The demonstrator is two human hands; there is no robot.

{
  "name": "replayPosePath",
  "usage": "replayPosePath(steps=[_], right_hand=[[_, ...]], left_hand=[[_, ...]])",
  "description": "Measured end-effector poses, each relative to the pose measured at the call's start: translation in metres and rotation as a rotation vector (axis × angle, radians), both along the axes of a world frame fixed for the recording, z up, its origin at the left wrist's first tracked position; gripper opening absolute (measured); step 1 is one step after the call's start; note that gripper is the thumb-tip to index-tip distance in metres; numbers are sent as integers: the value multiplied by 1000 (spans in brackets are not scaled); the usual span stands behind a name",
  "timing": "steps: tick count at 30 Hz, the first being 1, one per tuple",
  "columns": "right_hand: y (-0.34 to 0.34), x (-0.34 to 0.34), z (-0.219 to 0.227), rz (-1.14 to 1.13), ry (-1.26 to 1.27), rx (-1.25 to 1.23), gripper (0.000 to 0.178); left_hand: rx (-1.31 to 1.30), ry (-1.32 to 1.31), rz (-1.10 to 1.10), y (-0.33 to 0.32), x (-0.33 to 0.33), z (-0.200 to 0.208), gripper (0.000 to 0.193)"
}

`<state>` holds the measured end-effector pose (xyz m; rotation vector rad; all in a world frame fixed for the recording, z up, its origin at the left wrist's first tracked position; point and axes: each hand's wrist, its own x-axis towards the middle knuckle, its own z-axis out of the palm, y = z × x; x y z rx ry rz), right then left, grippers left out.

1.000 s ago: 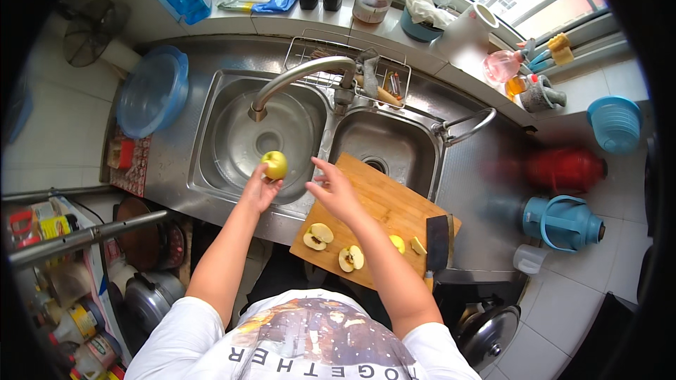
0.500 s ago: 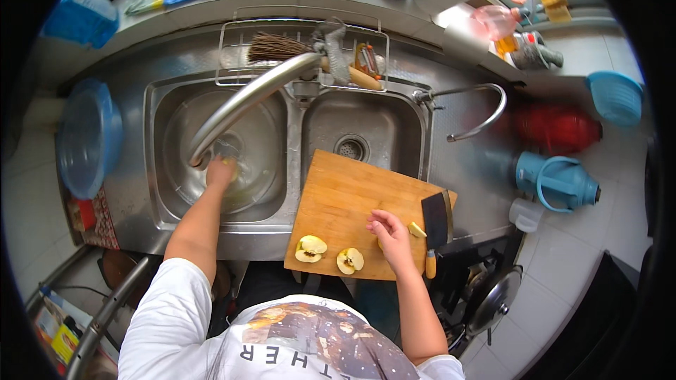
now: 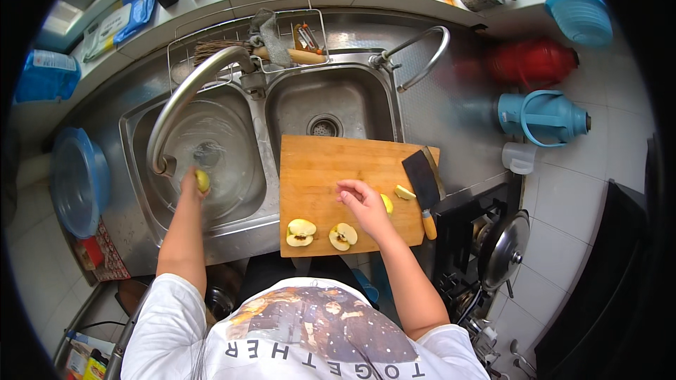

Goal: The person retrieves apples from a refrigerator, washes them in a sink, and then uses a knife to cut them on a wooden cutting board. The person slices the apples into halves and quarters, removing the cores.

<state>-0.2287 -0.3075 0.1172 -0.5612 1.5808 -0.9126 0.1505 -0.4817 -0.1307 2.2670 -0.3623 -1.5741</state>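
Observation:
A yellow-green apple piece (image 3: pixel 203 181) is held in the fingers of my left hand (image 3: pixel 189 184), over a round clear basin (image 3: pixel 243 193) of water in the left sink. The metal faucet (image 3: pixel 186 88) ends just left of that hand. My right hand (image 3: pixel 364 205) hovers over the wooden cutting board (image 3: pixel 317 179), fingers loosely bent and apart, holding nothing. Beside it lies another apple piece (image 3: pixel 386 203), partly hidden by the hand. A thin apple wedge (image 3: pixel 404 192) rests farther right, by a cleaver (image 3: pixel 422 177). Two cut apple halves (image 3: pixel 301 231) lie near the board's front edge.
The board partly covers the right sink (image 3: pixel 359 91). A wire rack (image 3: pixel 246 7) with a brush and a peeler stands behind. At right are blue and red thermos flasks (image 3: pixel 542 118), a clear cup (image 3: pixel 519 158) and a lidded pan (image 3: pixel 503 250). A blue basin (image 3: pixel 79 179) leans at left.
My left hand has drawn slightly toward me over the basin, and the apple piece in it shows more plainly. My right hand stays above the board. The whole view has shifted.

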Motion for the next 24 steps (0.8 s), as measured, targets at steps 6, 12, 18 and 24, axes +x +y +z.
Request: replayPosePath(steps=[6,12,18,24], right_hand=[[9,-6,-6,-4,46,-75,26],[-8,22,15,324,388,-184,33],[-43,62,30,484,529,-470,79],[-83,50,24,326,377,-742,73]], left_hand=[[-411,380,-45,-21,-22,141,42],[-571,-686,-629,-17,-5,132,62],[-564,179,-200,22,-115,218,61],[-582,656,-359,55,-212,261,50]])
